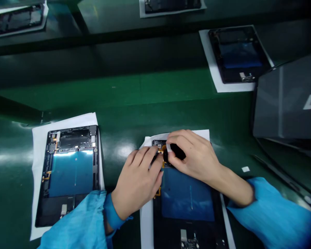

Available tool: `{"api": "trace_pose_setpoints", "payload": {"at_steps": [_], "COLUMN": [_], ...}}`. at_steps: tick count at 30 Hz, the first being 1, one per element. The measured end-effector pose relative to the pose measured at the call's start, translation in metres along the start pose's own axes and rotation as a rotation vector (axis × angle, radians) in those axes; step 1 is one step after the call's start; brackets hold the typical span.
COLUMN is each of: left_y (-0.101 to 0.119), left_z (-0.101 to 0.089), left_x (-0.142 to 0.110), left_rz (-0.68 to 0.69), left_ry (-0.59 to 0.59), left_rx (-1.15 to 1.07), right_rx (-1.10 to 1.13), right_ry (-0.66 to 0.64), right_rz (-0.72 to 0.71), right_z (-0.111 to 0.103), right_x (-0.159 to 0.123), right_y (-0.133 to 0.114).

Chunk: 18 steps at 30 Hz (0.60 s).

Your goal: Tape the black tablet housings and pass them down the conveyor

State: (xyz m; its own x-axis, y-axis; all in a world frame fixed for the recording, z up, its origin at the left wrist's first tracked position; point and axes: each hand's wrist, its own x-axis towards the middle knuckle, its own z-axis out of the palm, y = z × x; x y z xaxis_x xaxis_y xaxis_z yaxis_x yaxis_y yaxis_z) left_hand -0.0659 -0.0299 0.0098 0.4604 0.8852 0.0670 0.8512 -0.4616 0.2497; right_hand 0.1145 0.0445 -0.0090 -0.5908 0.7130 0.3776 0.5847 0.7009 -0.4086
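Note:
An opened tablet [188, 193] with a blue battery panel lies on a white sheet [146, 221] in front of me. My right hand [194, 155] is over its upper part, thumb and index finger pinched on a small white strip [168, 147], perhaps tape. On the tablet's upper left edge rest the fingertips of my left hand [140, 173], the fingers extended side by side and holding nothing visible. Orange flex cable [163, 149] shows between the two hands. My fingers hide some of the parts there.
A second opened tablet [72, 173] lies on white paper to the left. Another tablet [238, 52] sits at the back right, beside a dark grey panel [287, 100]. Tweezers [277, 173] and a small white piece [245, 169] lie right on the green table [119, 128].

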Motion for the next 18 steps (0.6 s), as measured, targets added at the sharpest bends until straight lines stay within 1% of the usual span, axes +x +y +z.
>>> {"api": "trace_pose_setpoints", "payload": {"at_steps": [7,18], "left_y": [-0.0008,-0.0009], "left_z": [0.0018,0.0009], "left_x": [-0.0004,0.0], "left_rz": [0.003,0.0], "left_ry": [0.004,0.009], "left_rx": [-0.011,-0.012], "right_rx": [0.007,-0.032], "right_ry": [-0.02,-0.024], "right_rz": [0.001,-0.024], "right_z": [0.0045,0.0041], "right_x": [0.0029,0.0034], "right_y": [-0.0019,-0.0015]}}
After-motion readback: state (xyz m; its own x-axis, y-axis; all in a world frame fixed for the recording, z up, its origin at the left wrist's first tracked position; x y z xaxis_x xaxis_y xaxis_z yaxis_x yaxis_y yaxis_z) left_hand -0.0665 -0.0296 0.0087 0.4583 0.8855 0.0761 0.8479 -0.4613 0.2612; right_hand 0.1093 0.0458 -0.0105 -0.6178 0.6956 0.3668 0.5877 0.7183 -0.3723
